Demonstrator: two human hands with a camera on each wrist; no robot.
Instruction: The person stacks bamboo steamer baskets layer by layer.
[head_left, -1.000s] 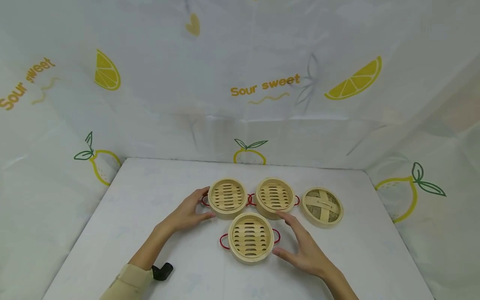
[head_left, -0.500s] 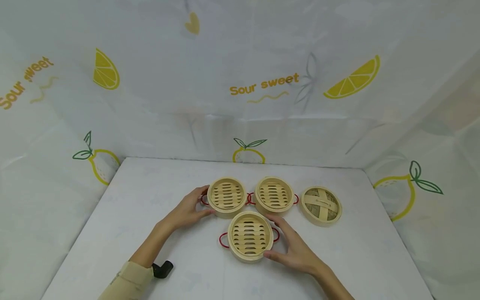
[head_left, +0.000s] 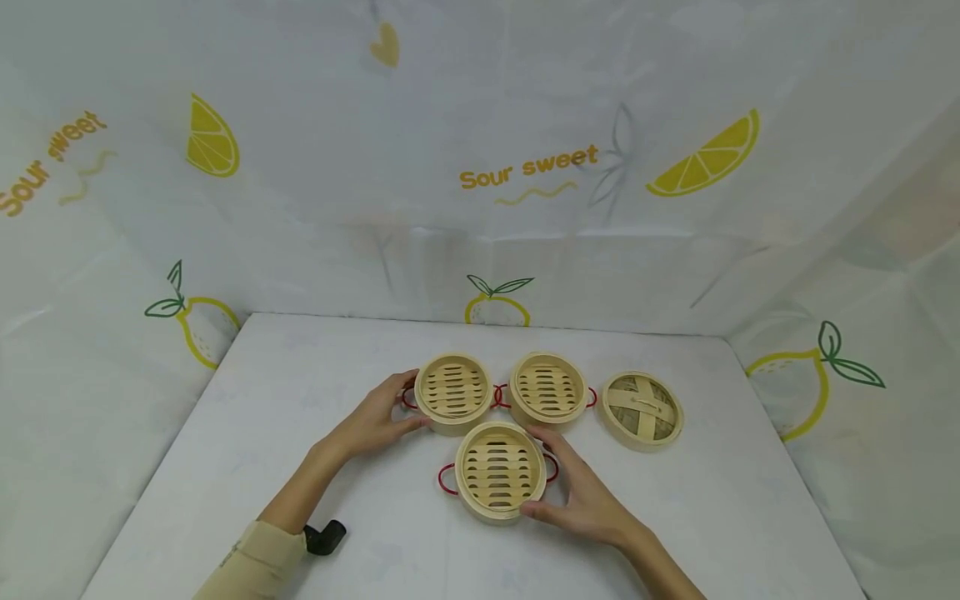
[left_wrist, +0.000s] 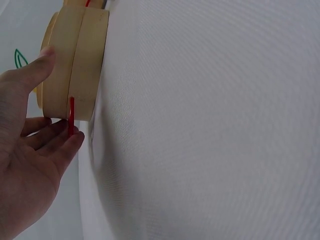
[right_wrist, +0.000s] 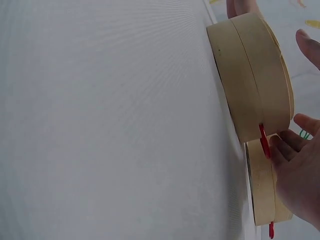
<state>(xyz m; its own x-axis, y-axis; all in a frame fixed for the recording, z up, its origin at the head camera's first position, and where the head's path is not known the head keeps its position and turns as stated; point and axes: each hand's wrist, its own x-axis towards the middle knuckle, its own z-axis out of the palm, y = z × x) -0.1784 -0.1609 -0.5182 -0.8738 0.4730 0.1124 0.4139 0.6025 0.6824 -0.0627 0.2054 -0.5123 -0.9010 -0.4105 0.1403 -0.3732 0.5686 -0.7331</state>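
Three steamer tiers sit apart on the desk (head_left: 300, 400) in the head view, none stacked yet, with the woven lid (head_left: 642, 408) off to the right, so the work is at its very start as I judge it. Left hand (head_left: 371, 423) cups the far-left tier (head_left: 453, 392), thumb and fingers curled round its wall; right hand (head_left: 588, 500) wraps the near tier (head_left: 499, 471) at its right side, by the red loop. The middle tier (head_left: 549, 389) stands untouched between them. A small black object (head_left: 325, 537) lies by the left sleeve. Over to the left wrist view: thumb on the rim of the far-left tier (left_wrist: 75, 65), fingers (left_wrist: 55, 140) touching its red handle, a grasp, tier flat on the desk. Right wrist view now: fingers (right_wrist: 287, 145) at the near tier (right_wrist: 255, 75), touching its red handle, thumb near the top rim; that tier also rests on the desk, with another just beside it.
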